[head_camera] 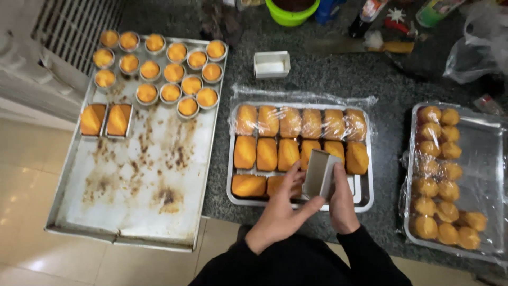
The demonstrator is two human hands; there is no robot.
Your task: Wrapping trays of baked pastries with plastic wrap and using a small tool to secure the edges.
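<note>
**Head view: both hands on a small metal loaf mould above a tray of cakes**

The left hand (pixel 278 212) and the right hand (pixel 341 204) meet over the near edge of the middle tray (pixel 365 196), a shallow steel pan lined with crinkled clear film. Between them they grip a rectangular metal mould (pixel 320 172), dull grey and thin-walled, tilted on its side; left fingers close on its lower left face, the right hand closes along its right side. In the tray just behind the mould lie oblong golden cakes (pixel 267 153) in rows, smooth and glossy, the back row under film. To the left sits a large baking sheet (pixel 137 201), scorched and stained, bearing round tins of cake (pixel 169 71) and two oblong moulds (pixel 106 119). At right, a film-wrapped tray (pixel 484 159) holds round buns (pixel 439 185). All rest on speckled dark stone counter (pixel 328 79).
</note>
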